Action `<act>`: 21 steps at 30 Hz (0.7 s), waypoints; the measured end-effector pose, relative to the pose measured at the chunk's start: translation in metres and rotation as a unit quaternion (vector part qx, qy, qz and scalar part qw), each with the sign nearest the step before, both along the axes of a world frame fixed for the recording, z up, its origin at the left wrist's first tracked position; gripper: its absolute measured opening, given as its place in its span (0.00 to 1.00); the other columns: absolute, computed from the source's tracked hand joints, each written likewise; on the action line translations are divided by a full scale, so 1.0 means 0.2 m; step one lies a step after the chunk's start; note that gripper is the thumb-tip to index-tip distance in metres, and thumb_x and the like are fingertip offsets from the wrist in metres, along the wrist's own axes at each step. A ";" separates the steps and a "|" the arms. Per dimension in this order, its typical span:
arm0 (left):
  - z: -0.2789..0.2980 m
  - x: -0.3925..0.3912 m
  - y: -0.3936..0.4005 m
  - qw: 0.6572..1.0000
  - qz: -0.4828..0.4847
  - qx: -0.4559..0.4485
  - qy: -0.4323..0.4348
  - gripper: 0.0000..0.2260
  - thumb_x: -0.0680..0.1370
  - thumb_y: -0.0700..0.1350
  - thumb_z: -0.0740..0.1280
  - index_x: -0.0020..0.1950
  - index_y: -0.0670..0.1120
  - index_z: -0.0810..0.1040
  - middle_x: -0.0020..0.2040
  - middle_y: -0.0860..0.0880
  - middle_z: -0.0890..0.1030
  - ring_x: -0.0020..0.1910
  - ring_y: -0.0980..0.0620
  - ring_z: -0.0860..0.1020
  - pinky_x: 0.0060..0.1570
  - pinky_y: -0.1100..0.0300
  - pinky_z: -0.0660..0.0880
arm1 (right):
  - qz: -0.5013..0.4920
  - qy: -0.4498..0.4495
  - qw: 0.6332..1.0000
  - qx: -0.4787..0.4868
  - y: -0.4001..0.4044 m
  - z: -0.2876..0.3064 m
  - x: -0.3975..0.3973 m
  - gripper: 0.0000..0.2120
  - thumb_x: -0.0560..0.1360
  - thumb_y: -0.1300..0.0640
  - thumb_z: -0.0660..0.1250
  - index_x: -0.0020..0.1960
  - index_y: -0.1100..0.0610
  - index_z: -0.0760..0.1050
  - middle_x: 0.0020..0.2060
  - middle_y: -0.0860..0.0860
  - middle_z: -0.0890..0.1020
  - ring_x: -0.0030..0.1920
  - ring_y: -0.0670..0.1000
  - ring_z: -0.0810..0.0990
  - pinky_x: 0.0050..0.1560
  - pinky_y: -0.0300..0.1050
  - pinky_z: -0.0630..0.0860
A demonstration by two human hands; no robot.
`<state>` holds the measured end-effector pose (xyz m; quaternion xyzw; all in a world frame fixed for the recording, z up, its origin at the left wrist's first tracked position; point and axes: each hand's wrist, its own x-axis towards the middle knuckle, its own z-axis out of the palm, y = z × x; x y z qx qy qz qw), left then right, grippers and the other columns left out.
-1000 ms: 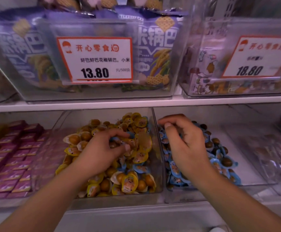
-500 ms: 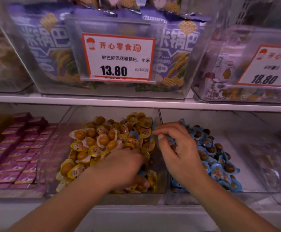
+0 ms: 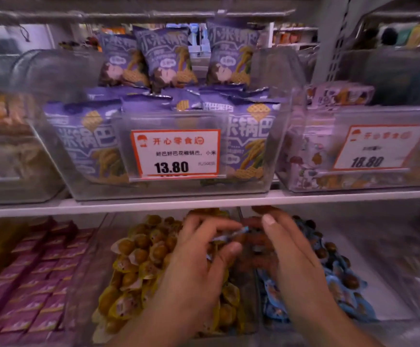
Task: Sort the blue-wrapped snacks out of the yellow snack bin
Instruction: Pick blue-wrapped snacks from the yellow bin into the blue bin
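On the lower shelf a clear bin [image 3: 96,261] holds a heap of yellow-wrapped snacks [image 3: 138,256]. My left hand [image 3: 199,269] is over its right side and pinches a blue-wrapped snack [image 3: 231,236] between fingers and thumb, lifted near the wall between the bins. My right hand [image 3: 294,259] reaches over the neighbouring clear bin of blue-wrapped snacks [image 3: 341,286], fingers curled close to the pinched snack; whether it touches the snack I cannot tell.
Just above my hands runs the white shelf edge [image 3: 204,204]. On it stand bins of purple snack bags [image 3: 169,58] with price tags 13.80 [image 3: 176,154] and 18.80 [image 3: 376,149]. Pink boxes [image 3: 28,284] fill the lower left.
My left hand has come up out of the yellow heap with a blue-wrapped snack and moved right toward my right hand. The view has tilted upward.
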<state>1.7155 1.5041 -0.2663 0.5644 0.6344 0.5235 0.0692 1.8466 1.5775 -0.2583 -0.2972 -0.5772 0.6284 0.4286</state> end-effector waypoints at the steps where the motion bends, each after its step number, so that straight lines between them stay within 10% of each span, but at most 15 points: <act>1: 0.01 0.04 -0.01 0.999 -0.020 0.012 0.041 0.09 0.77 0.51 0.67 0.57 0.61 0.76 0.54 0.62 0.72 0.57 0.60 0.75 0.56 0.70 0.69 | 0.052 0.028 0.994 -0.088 -0.03 0.02 0.00 0.22 0.70 0.37 0.67 0.56 0.49 0.82 0.55 0.53 0.84 0.55 0.53 0.83 0.49 0.55 0.80; 5: -0.02 0.16 0.00 0.978 -0.058 -0.024 0.198 0.19 0.79 0.59 0.58 0.68 0.54 0.69 0.64 0.58 0.68 0.64 0.56 0.68 0.63 0.55 0.69 | 0.151 0.133 0.927 -0.317 -0.10 0.05 0.04 0.20 0.72 0.44 0.66 0.53 0.59 0.85 0.57 0.58 0.84 0.59 0.54 0.82 0.59 0.50 0.78; 10: -0.07 0.26 0.06 0.986 -0.077 -0.076 0.127 0.36 0.72 0.69 0.57 0.77 0.65 0.47 0.77 0.64 0.52 0.77 0.64 0.48 0.75 0.63 0.52 | 0.067 0.087 0.937 -0.331 0.07 0.01 0.19 0.15 0.77 0.54 0.66 0.56 0.61 0.83 0.49 0.57 0.84 0.51 0.57 0.81 0.59 0.51 0.75; 14: -0.05 0.15 0.10 0.996 -0.048 -0.014 0.080 0.19 0.78 0.61 0.60 0.69 0.64 0.69 0.69 0.65 0.70 0.70 0.63 0.67 0.68 0.69 0.63 | -0.007 0.025 0.952 -0.305 0.31 -0.02 0.25 0.07 0.77 0.62 0.64 0.50 0.63 0.78 0.40 0.60 0.80 0.39 0.55 0.82 0.42 0.45 0.75; 18: -0.11 -0.05 0.14 0.998 0.027 -0.021 0.057 0.11 0.77 0.42 0.68 0.49 0.60 0.79 0.50 0.66 0.79 0.50 0.67 0.77 0.48 0.74 0.70 | -0.080 0.053 0.961 -0.258 0.58 -0.03 0.28 0.06 0.79 0.56 0.62 0.46 0.56 0.76 0.42 0.56 0.81 0.41 0.55 0.81 0.47 0.52 0.80; 21: -0.19 -0.18 0.09 0.986 -0.008 -0.122 0.116 0.11 0.76 0.43 0.71 0.47 0.61 0.79 0.45 0.63 0.80 0.47 0.65 0.78 0.48 0.69 0.72 | -0.182 -0.150 0.970 -0.066 0.69 -0.08 0.30 0.07 0.81 0.57 0.61 0.50 0.54 0.78 0.55 0.57 0.82 0.51 0.53 0.81 0.50 0.46 0.76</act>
